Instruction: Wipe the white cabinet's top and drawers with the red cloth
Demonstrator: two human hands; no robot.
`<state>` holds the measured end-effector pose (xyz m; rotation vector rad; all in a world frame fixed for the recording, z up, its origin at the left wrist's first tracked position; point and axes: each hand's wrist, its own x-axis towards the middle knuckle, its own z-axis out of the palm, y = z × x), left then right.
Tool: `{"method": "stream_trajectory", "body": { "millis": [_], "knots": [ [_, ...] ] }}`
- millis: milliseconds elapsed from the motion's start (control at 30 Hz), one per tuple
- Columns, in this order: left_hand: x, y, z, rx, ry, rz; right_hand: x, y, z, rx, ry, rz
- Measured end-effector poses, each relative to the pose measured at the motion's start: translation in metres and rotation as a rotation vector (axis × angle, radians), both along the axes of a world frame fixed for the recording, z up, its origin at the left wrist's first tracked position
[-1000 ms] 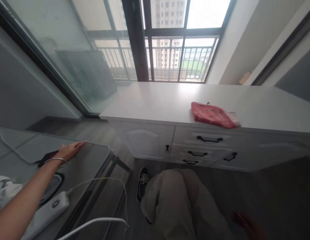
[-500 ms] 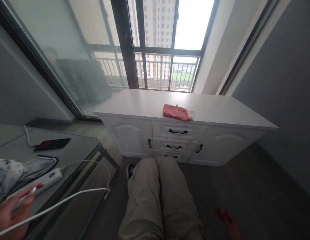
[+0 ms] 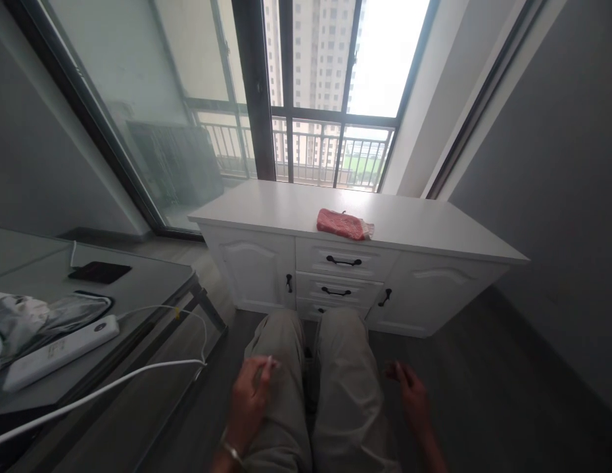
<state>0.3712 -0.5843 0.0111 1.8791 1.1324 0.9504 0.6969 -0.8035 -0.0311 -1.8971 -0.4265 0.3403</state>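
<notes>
Above my left thigh is my left hand, a bracelet at its wrist and its fingers loosely bent. A pale spot at a fingertip looks like a nail; I make out nothing held. My right hand hangs over the dark floor beside my right knee, its fingers half curled, dim and apart, with no object visible in it. Both hands are near my trousers. Ahead, a red cloth pouch with a pale fringed end lies at the front edge of the white cabinet.
The cabinet has black handles close beyond my knees. On the left, a grey table bears a dark phone, a white power strip and a clear bag. A white cable hangs past its edge.
My left hand has left the power strip and moved right, over my thigh. My right hand has risen and moved left, towards my knee. The view has shifted slightly.
</notes>
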Motion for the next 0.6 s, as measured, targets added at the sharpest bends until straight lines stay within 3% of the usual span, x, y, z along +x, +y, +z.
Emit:
{"method": "stream_trajectory", "body": {
  "millis": [67, 167, 267, 333, 433, 600],
  "knots": [
    [0.066, 0.025, 0.029, 0.156, -0.02, -0.165, -0.018, 0.014, 0.01, 0.026, -0.05, -0.021],
    [0.157, 0.07, 0.074, 0.37, -0.006, -0.302, -0.046, 0.028, 0.014, 0.024, -0.085, 0.004],
    [0.237, 0.103, 0.098, 0.509, 0.091, -0.412, -0.057, 0.032, 0.006, -0.055, -0.147, 0.0],
    [0.279, 0.117, 0.1, 0.567, 0.246, -0.468, -0.053, 0.03, 0.0, -0.1, -0.19, -0.051],
    [0.323, 0.129, 0.089, 0.599, 0.404, -0.502, -0.04, 0.025, -0.009, -0.12, -0.198, -0.103],
    [0.348, 0.139, 0.063, 0.606, 0.502, -0.497, -0.029, 0.022, -0.023, -0.121, -0.178, -0.094]
  ]
}}
